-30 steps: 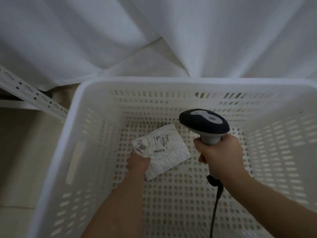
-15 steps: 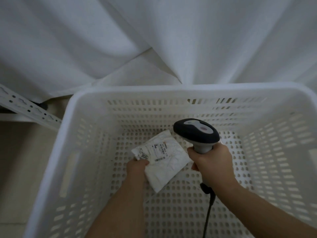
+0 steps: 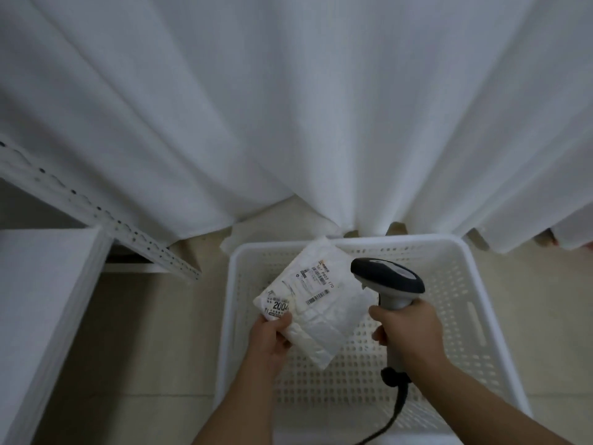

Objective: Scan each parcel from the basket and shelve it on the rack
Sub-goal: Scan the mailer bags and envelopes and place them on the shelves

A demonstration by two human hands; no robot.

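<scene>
Above the white perforated basket (image 3: 475, 316), in the head view, both hands are at work. Left hand (image 3: 271, 337) grips the lower left corner of a white soft parcel (image 3: 316, 311), thumb curled over the top face beside a printed label (image 3: 277, 306) reading "2004"; remaining fingers are hidden beneath the parcel. Parcel is held clear of the basket floor, tilted, label side up, its far corner overlapping the basket's back rim as seen from here. A barcode strip and small printed text are visible on the upper face; the text is too small to read in full.

Right hand (image 3: 407, 332) is wrapped round the pale grip of a handheld scanner (image 3: 386, 277), fingers curled fully about it. Scanner's dark head sits just beside the parcel's right edge, pointing away from the person; whether it touches the parcel cannot be determined. A black cable (image 3: 396, 412) runs from the base of the grip down toward the lower edge of the view.

Basket stands on a pale floor (image 3: 154, 332). White curtain (image 3: 288, 107) hangs behind, its hem reaching the floor at the basket's back rim. At left, a white rack (image 3: 41, 300) shows a flat shelf surface and a perforated metal upright (image 3: 96, 210), well apart from the parcel.
</scene>
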